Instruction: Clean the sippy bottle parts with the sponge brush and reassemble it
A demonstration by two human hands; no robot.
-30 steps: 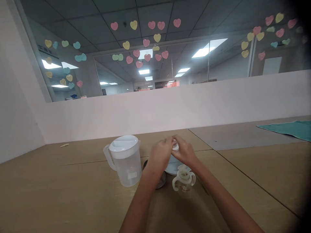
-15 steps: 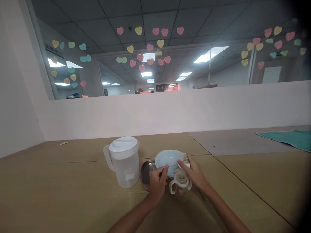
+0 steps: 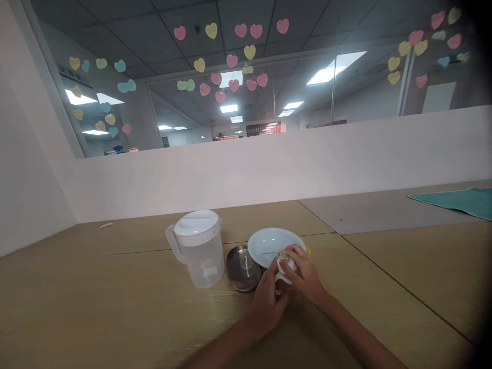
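Note:
A baby bottle (image 3: 283,279) with white side handles stands on the table, largely covered by my fingers. My left hand (image 3: 267,303) is wrapped round its left side. On the bottle's mouth sits the nipple top (image 3: 286,262), a clear teat in a white collar, and my right hand (image 3: 306,275) grips it from the right. Just behind my hands is a pale blue bowl (image 3: 265,240), with a thin line across its inside. To the left lies an oval metal tray (image 3: 241,282) holding a small clear dome-shaped cover (image 3: 246,261).
A lidded translucent pitcher (image 3: 202,259) stands left of the tray. Something yellow (image 3: 308,250) shows at the bowl's right edge. A green cloth (image 3: 461,201) lies at the far right. The white wall (image 3: 246,171) and window close off the table's back.
My right hand has brought the nipple top down onto the bottle. My left hand has moved right from over the tray to the bottle, uncovering the clear cover. The view has shifted slightly.

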